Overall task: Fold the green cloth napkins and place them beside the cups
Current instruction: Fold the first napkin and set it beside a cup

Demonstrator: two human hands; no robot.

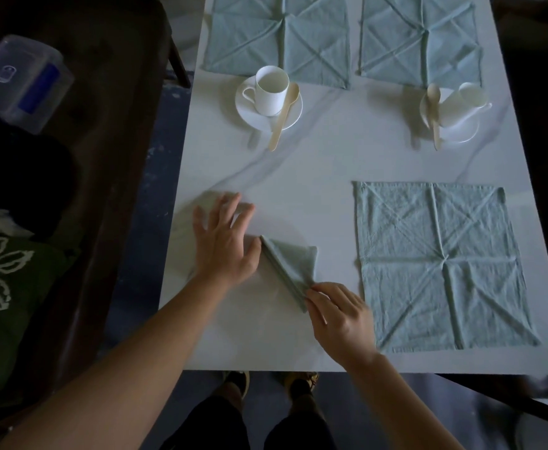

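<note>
napkin [293, 266] pale green, creased, folded triangular

dim, cool, underexposed: only the white table [314, 177] catches light, while 9 and 3 o'clock sink to near black. the cup [271, 90] at 11 o'clock casts a soft shadow toward 7 o'clock. motion blur smears the left hand [225, 241] and the napkin [293, 264] under it. the table edges bow with wide-angle distortion.

left hand [223, 245], right hand [340, 319], forearms [142, 362]: bare | legs: dark legwear [214, 427] | feet: tan-and-black shoes [238, 383]
</note>
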